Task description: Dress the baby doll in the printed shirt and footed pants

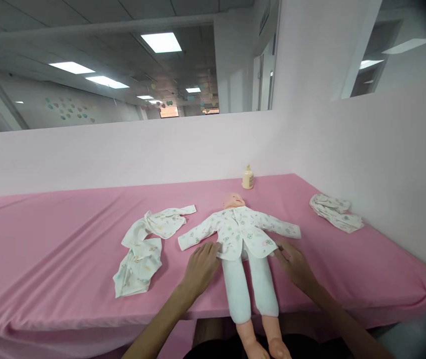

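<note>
A baby doll [251, 344] lies on its back in front of me, its feet hanging past the table's near edge. It wears a white printed baby jacket [235, 230] over white padded legs [236, 289]. The jacket's sleeves spread out to both sides, and its front hem parts in the middle. My left hand [202, 264] pinches the jacket's lower corner on the left. On the other side, my right hand [294, 264] has the lower right corner between thumb and fingers. The doll's head [234, 201] shows only as a small foreshortened piece beyond the collar.
A pink sheet [67, 249] covers the table. Crumpled printed baby clothes [141, 262] lie left of the doll, and a folded printed garment [335, 213] lies far right by the wall. A cream pump bottle [248, 178] stands at the back, near the white wall [123, 154].
</note>
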{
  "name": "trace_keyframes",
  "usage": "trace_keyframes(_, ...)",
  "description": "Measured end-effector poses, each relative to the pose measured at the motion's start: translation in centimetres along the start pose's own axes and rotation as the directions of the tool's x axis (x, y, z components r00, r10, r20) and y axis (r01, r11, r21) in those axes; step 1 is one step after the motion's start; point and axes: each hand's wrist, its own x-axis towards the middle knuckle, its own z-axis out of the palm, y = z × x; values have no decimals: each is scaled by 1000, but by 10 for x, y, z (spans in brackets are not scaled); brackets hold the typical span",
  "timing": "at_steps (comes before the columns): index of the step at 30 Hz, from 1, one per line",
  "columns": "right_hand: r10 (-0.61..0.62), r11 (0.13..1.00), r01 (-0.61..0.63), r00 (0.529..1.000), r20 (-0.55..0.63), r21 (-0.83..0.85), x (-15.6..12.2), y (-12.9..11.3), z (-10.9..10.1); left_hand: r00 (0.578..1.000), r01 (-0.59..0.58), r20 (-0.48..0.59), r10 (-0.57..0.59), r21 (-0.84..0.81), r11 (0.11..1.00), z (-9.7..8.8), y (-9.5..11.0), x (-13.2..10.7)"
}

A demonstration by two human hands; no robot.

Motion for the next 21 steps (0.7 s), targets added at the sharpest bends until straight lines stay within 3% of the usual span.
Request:
trace_keyframes(3, -8, 1000, 7, 997, -73, -16, 1, 2, -1, 988, 147, 10, -153, -330, 932, -7, -4, 7)
trace_keyframes(5, -126, 991, 121, 985, -119, -51, 5, 4, 3, 979, 177, -4, -205, -482, 858, -12, 0, 13)
trace_keyframes(8, -295, 954, 284, 947, -130, -98, 14, 2, 12, 983, 101, -74, -167, -541, 835, -12, 11, 19)
trace_keyframes(12, -349, 935, 348, 937, -14, -64, 21, -12, 19, 985, 35, -120, -121, -549, 835, -5, 20, 24)
trace_keyframes(14, -291, 957, 291, 957, 14, 1, 28, -21, 16, 982, 70, -106, -154, -557, 827, -3, 19, 27)
trace_keyframes(17, -75, 990, 76, 997, -17, 119, 51, -26, 10, 958, 162, -97, -269, -592, 790, -5, 13, 42)
trace_keyframes(21, 219, 964, -196, 969, -119, 179, 100, -11, 12, 905, 270, -89, -417, -638, 721, -1, -5, 79)
